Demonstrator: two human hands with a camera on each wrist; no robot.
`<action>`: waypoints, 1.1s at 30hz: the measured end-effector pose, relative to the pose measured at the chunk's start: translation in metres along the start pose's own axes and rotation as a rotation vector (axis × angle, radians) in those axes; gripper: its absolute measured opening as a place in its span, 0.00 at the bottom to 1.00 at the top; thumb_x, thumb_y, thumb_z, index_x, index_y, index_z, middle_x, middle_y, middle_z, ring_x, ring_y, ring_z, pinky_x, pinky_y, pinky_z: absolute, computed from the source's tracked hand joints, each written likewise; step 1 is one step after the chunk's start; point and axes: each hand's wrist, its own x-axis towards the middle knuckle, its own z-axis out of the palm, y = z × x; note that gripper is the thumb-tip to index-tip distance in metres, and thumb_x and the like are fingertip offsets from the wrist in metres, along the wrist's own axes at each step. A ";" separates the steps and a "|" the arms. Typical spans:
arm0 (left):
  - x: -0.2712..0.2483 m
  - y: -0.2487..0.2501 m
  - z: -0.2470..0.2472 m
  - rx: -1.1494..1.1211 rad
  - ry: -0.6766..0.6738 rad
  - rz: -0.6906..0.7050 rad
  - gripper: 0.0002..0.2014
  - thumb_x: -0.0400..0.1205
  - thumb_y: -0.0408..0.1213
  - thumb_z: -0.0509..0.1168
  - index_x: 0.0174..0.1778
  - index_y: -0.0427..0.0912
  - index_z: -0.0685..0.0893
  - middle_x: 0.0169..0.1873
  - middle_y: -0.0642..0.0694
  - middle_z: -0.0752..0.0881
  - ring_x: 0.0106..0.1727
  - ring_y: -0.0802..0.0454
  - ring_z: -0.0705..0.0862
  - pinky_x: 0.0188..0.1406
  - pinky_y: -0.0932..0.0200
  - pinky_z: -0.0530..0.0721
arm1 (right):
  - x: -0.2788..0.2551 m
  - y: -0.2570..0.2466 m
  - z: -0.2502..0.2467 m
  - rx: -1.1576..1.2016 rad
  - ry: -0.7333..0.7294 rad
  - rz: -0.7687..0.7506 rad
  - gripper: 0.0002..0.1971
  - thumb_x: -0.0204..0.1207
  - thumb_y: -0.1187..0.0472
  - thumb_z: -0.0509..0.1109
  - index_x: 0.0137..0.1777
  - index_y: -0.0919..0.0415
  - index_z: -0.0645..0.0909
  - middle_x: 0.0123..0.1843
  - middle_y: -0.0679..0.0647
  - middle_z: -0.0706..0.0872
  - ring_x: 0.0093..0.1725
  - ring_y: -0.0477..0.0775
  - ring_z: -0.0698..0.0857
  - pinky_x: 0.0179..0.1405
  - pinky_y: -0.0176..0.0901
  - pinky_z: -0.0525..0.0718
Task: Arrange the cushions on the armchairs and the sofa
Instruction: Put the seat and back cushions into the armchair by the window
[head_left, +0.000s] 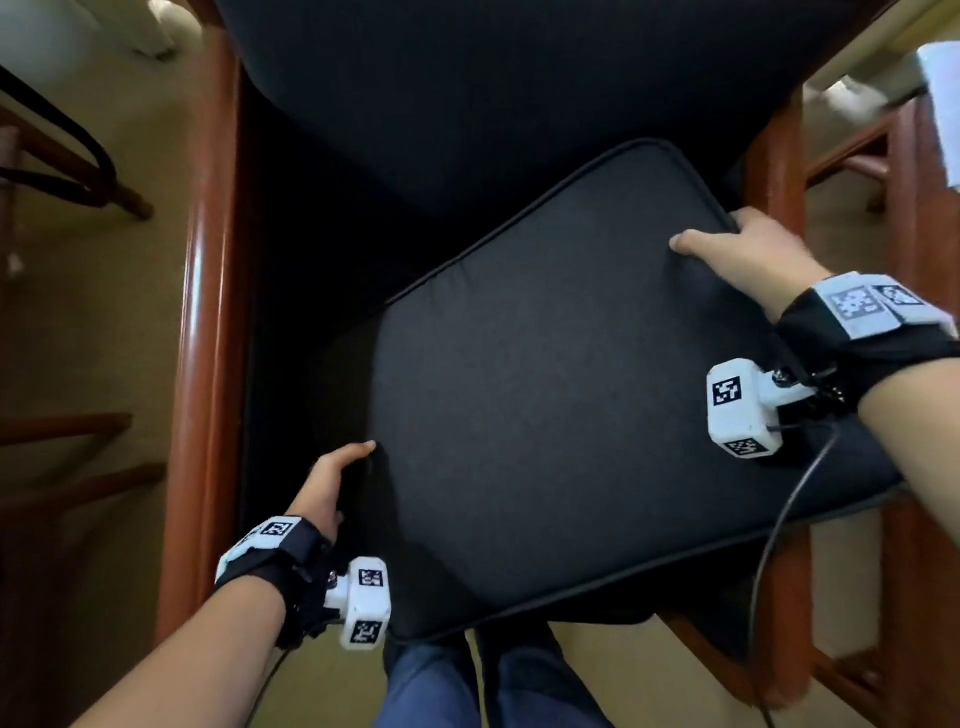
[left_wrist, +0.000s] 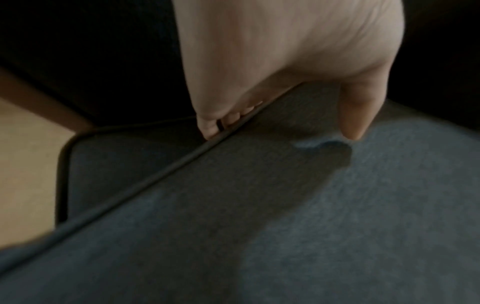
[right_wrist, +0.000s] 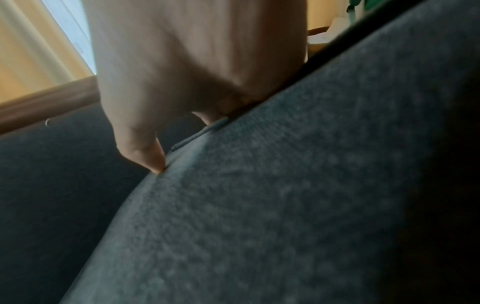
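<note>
A dark grey seat cushion (head_left: 561, 415) with piped edges is held askew over the seat of a wooden armchair (head_left: 208, 312), its corners turned like a diamond. My left hand (head_left: 332, 483) grips its left edge, thumb on top and fingers curled under the piping (left_wrist: 221, 127). My right hand (head_left: 743, 249) grips the far right corner, thumb pressed on the top face (right_wrist: 150, 158), fingers hidden behind the edge. The chair's dark back cushion (head_left: 493, 93) stands behind. The cushion's near right corner juts past the right armrest (head_left: 774, 171).
Reddish wooden armrests flank the seat on both sides. Another wooden chair frame (head_left: 872, 156) stands to the right, and a dark-framed piece of furniture (head_left: 67, 171) at the left. The floor (head_left: 93, 338) is beige. My legs in blue trousers (head_left: 483, 686) stand at the seat's front.
</note>
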 end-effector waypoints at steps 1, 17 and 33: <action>-0.003 0.002 0.001 -0.028 -0.008 -0.005 0.10 0.76 0.46 0.71 0.48 0.46 0.90 0.32 0.51 0.92 0.51 0.46 0.89 0.62 0.51 0.80 | -0.002 0.001 0.000 -0.017 -0.002 0.004 0.42 0.62 0.30 0.71 0.73 0.54 0.74 0.71 0.61 0.81 0.69 0.68 0.79 0.68 0.57 0.79; -0.119 0.045 -0.015 -0.339 -0.084 0.169 0.11 0.77 0.48 0.67 0.43 0.46 0.90 0.30 0.47 0.92 0.37 0.45 0.86 0.45 0.53 0.82 | -0.093 0.092 -0.029 0.508 0.057 0.084 0.46 0.53 0.30 0.78 0.71 0.47 0.74 0.67 0.51 0.84 0.66 0.60 0.82 0.69 0.64 0.80; -0.291 0.134 -0.050 -0.525 0.135 0.568 0.28 0.85 0.67 0.44 0.44 0.53 0.83 0.29 0.60 0.90 0.38 0.62 0.84 0.35 0.63 0.76 | -0.193 0.057 -0.096 1.534 0.047 -0.047 0.29 0.73 0.26 0.61 0.61 0.43 0.89 0.60 0.49 0.92 0.65 0.56 0.88 0.60 0.53 0.85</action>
